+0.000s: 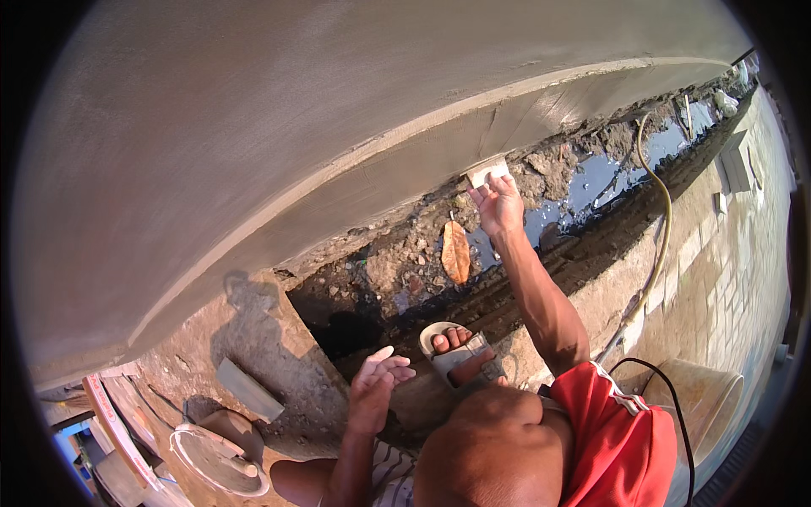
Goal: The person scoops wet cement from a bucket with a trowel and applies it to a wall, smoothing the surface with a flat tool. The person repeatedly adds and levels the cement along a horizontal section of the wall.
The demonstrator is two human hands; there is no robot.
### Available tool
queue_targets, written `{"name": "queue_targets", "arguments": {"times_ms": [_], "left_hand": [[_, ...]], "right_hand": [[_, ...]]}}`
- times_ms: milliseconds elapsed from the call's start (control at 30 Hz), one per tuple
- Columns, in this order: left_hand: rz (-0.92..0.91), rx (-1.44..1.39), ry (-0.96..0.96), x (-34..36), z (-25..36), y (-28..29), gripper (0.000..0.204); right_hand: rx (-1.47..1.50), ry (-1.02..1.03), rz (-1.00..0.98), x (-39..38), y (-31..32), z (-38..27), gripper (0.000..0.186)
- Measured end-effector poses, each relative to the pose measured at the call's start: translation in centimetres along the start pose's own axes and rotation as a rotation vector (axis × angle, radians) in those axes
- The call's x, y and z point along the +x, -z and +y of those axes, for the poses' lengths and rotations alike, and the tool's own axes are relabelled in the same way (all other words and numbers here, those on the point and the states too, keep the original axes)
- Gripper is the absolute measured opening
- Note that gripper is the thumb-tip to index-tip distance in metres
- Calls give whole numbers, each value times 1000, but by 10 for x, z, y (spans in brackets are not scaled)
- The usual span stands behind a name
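At the foot of the grey plastered wall [338,144], my right hand [498,205] stretches far forward. Its fingers are closed on a small pale rectangular block [487,171], which sits against the wall's lower edge; what it is made of I cannot tell. Below it runs a muddy ditch with rubble. My left hand [378,384] is held in the air over the ditch's near edge, fingers loosely apart and whitish at the tips, with nothing in it. A raised ledge [372,152] of plaster runs along the wall.
A brown dry leaf [455,252] lies among the rubble beside dark water [591,182]. A hose [667,220] crosses the right side. A bucket [182,448] with a handled tool stands lower left, near a grey flat piece [250,389]. A large pale container [701,397] sits at right.
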State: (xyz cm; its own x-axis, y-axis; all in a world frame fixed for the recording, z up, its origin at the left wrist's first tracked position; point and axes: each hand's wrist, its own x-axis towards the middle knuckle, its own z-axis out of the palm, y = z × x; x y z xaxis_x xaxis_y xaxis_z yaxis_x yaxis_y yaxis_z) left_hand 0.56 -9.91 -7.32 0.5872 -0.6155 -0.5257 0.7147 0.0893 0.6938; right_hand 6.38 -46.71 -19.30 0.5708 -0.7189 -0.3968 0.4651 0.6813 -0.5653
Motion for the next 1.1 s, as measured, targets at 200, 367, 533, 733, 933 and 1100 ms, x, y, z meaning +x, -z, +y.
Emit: {"name": "queue_targets", "arguments": {"times_ms": [200,367,533,733,933,1100], "left_hand": [[6,46,5,0,2,-3,45],[-15,45,-11,3,2,-2,44],[-18,21,-29,0,4,2,44],[-25,-10,5,0,4,1,46],[-24,38,-31,-2,2,5,44],[-6,27,-28,-3,6,0,46]], "right_hand": [[-75,45,22,-11,-41,-27,18],[-67,268,-263,-78,-129,-95,19],[-74,370,-289,-85,-111,-105,27],[-83,2,18,-17,29,-20,20],[-33,11,44,16,23,-3,21],[-44,109,-2,7,-10,-25,21]]}}
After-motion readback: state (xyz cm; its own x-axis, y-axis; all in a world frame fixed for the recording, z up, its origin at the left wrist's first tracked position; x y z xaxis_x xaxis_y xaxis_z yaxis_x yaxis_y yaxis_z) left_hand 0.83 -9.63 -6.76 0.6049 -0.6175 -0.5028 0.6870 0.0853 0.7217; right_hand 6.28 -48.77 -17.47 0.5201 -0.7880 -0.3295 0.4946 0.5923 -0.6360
